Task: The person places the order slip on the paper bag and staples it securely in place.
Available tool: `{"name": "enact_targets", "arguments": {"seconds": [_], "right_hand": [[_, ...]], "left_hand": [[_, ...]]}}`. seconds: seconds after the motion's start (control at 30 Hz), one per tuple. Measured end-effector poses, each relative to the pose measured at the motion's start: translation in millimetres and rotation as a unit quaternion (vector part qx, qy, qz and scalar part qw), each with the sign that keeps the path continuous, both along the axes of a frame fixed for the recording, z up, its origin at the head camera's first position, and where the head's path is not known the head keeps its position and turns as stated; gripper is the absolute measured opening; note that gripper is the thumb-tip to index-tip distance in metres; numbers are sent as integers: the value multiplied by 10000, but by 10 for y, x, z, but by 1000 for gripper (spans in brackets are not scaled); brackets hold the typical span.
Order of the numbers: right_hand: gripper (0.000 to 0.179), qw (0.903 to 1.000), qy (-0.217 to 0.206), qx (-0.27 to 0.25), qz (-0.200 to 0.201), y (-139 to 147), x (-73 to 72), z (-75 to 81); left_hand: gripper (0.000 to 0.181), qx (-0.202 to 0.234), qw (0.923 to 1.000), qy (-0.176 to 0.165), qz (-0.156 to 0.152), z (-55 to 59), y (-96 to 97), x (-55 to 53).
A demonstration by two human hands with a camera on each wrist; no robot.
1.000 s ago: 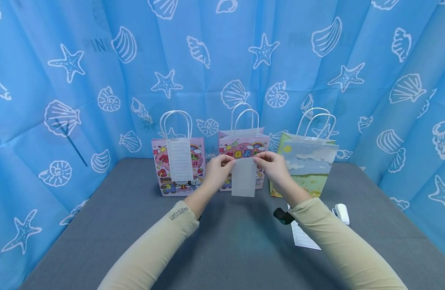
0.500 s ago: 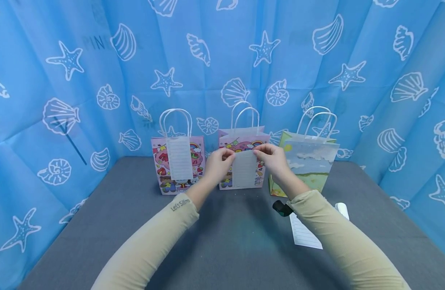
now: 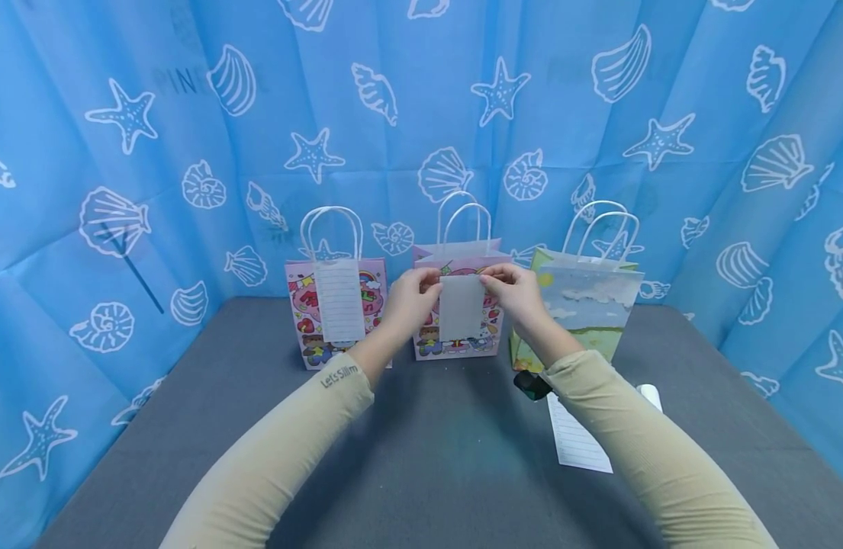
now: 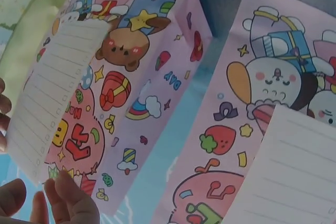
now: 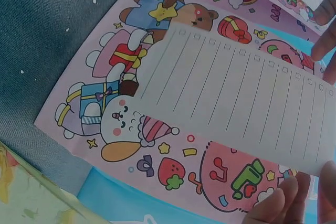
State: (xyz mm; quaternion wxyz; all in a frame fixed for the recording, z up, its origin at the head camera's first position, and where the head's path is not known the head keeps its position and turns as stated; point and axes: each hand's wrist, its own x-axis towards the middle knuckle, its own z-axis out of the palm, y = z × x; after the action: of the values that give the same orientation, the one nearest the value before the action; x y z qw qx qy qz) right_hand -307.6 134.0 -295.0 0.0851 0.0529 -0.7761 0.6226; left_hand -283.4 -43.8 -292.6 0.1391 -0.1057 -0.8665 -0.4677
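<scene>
My left hand (image 3: 413, 299) and right hand (image 3: 520, 297) each pinch a top corner of a lined, checklist-style paper sheet (image 3: 461, 309). The sheet hangs upright over the front of the middle pink paper bag (image 3: 455, 349), which has cartoon animals and white handles. In the head view its plain side faces me; ruled lines and checkboxes show on the sheet (image 5: 231, 93) in the right wrist view. Fingers of the left hand (image 4: 68, 200) appear at the bottom in the left wrist view. The right hand (image 5: 278, 200) is partly cut off in the right wrist view.
A matching pink bag (image 3: 307, 324) stands at left with a lined sheet (image 3: 340, 301) on its front. At right is a green landscape bag (image 3: 589, 305). Another lined sheet (image 3: 579, 438) lies on the grey table (image 3: 448, 465), near a small white object (image 3: 649, 394). Behind hangs a blue curtain (image 3: 407, 99).
Both hands have raised the sheet, from hanging below the middle bag's bottom edge to lying within its front. The left bag, its sheet and the right bag have stayed in place.
</scene>
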Motion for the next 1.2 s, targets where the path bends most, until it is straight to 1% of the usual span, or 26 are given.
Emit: {"name": "enact_targets", "arguments": {"seconds": [0.07,0.13,0.2,0.27,0.33,0.43,0.5,0.57,0.67,0.73,0.83,0.9,1.0,1.1,1.17,1.2], "right_hand": [[16,10000,-49,-7,-62,10,-36,4],[18,9999,-60,-15,-120,12,-66,16],[18,9998,-52,-11,-194,12,-82,34],[18,9996,-65,-11,-263,2,-92,59],[18,9994,-98,-19,-345,-3,-111,72],[20,9989,-139,-4,-441,-12,-135,87],[21,9988,-142,33,-463,-18,-154,89],[22,9987,-145,50,-490,-23,-170,85],[24,9984,-163,91,-537,-34,-181,76],[24,9982,-184,92,-562,-45,-185,72],[24,9980,-199,88,-594,-72,-181,78],[24,9978,-192,104,-620,-91,-188,77],[22,9972,-89,222,-712,-102,-206,60],[22,9953,260,427,-834,-101,-221,39],[24,9916,653,596,-941,-97,-219,37],[26,9877,905,762,-1027,-94,-219,39]], "left_hand": [[28,-133,9998,145,74,19,5,-11],[28,-335,9982,441,247,46,8,-27],[30,-552,9946,754,453,78,11,-58],[36,-794,9899,982,649,123,4,-98],[46,-1059,9864,1029,727,167,0,-154],[65,-1557,9819,798,721,230,-4,-248],[77,-1947,9769,582,669,264,-5,-315],[86,-2271,9717,338,561,292,-3,-379],[93,-2545,9664,18,374,315,5,-466],[95,-2577,9657,-143,295,321,15,-515],[92,-2448,9688,-264,289,316,32,-584],[85,-2321,9718,-291,298,310,42,-608],[70,-2254,9736,-226,292,283,53,-637],[50,-2292,9730,-79,263,241,65,-656],[38,-2201,9752,6,219,219,73,-666],[33,-2114,9772,35,187,212,75,-671]]}}
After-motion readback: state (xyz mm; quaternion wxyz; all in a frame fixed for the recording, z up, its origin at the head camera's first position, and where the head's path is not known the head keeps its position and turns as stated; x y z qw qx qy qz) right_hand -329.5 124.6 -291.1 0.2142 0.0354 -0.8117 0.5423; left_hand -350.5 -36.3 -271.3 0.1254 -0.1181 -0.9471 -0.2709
